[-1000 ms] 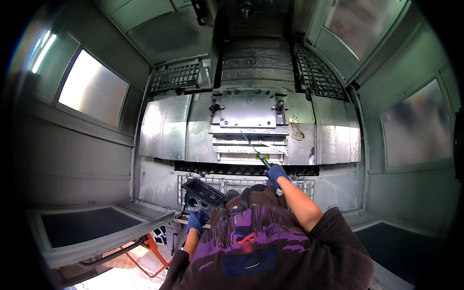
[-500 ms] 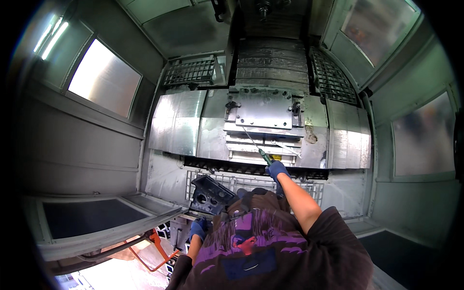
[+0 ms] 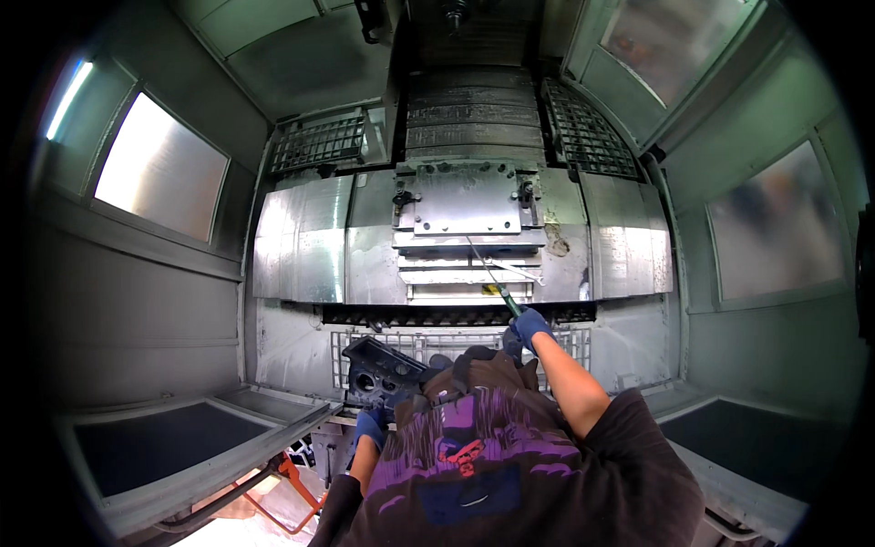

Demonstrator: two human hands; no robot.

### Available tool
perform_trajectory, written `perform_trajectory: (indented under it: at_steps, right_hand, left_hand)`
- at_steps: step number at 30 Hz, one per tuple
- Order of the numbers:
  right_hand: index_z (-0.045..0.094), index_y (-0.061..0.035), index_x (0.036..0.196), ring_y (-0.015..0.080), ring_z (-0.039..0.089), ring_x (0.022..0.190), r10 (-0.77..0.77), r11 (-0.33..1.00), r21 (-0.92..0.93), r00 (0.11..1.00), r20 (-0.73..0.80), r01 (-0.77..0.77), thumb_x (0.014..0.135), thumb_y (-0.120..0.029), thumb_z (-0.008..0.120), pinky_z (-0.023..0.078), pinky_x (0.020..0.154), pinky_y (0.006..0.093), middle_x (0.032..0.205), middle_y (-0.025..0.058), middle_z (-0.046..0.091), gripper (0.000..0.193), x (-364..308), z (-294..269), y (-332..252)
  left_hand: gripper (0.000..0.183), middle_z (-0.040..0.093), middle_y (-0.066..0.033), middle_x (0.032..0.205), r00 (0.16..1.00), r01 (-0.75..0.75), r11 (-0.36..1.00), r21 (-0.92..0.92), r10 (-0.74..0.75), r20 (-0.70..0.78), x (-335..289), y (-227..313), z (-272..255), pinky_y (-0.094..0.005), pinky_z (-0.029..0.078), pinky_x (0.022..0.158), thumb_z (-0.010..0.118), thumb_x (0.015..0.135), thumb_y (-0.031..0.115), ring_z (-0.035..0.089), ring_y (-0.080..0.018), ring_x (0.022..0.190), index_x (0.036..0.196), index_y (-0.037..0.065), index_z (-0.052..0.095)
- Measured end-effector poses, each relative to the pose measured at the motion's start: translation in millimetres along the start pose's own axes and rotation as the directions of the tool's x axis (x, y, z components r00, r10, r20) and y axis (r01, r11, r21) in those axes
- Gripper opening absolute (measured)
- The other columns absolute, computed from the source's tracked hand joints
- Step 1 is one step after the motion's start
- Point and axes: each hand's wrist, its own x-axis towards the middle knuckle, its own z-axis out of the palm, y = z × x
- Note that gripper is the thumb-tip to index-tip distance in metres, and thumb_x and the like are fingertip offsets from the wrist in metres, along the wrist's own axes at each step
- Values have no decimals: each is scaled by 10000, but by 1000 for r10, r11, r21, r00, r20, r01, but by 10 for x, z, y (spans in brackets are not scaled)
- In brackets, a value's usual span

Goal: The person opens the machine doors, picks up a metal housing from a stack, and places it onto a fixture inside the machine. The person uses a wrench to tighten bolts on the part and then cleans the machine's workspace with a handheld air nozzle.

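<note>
My right hand [image 3: 530, 328], in a blue glove, is closed round the green handle of a slender tool [image 3: 509, 302] with a long thin metal rod. The rod's tip is at the near edge of a flat metal plate [image 3: 467, 201] that is clamped on the machine table. Just left of the handle shows a small yellow thing [image 3: 490, 290]. A silver wrench [image 3: 518, 269] lies across the bars beside the rod. My left hand [image 3: 370, 425], also gloved in blue, is low beside a black, box-like part with round holes [image 3: 385, 366]. Its fingers are mostly hidden.
Sheet-metal covers [image 3: 301, 239] flank the machine table. A spindle [image 3: 455, 15] hangs at the far end. Grey walls with windows enclose both sides. A metal grating [image 3: 576, 346] runs along the near side. An orange frame [image 3: 290, 483] stands outside at lower left.
The whole view has shifted, with the machine now further left in it. My right hand and the tool's tip have moved right along the plate's near edge. My left hand stays beside the black part.
</note>
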Motion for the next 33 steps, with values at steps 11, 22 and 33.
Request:
perform_trajectory:
  at_steps: [11, 22, 33]
  right_hand:
    - [597, -144, 1199, 266, 655, 734, -150, 988, -39, 988, -26, 149, 762, -139, 630, 496, 663, 363, 828, 180, 663, 438, -728, 186, -387]
    - [616, -112, 1139, 295, 647, 707, 19, 999, 51, 991, -134, -12, 746, -142, 643, 491, 637, 393, 822, 196, 656, 395, -1027, -96, -16]
    - [534, -89, 1206, 152, 516, 487, 169, 977, 171, 946, -277, -124, 810, -57, 607, 424, 442, 334, 684, 82, 590, 404, -599, -220, 1225]
  left_hand:
    - [483, 655, -119, 856, 957, -252, 936, 246, 279, -80, 520, 122, -195, -363, 453, 631, 569, 882, 423, 568, -218, 685, 981, -46, 627]
    - [388, 685, -125, 904, 977, -121, 859, 497, 191, -91, -294, 594, 58, -353, 491, 691, 597, 863, 330, 634, -199, 791, 1033, -16, 643]
    - [282, 663, -81, 785, 960, -277, 935, 222, 263, 93, 697, 515, -302, -340, 512, 550, 562, 909, 293, 618, -192, 635, 884, 24, 642]
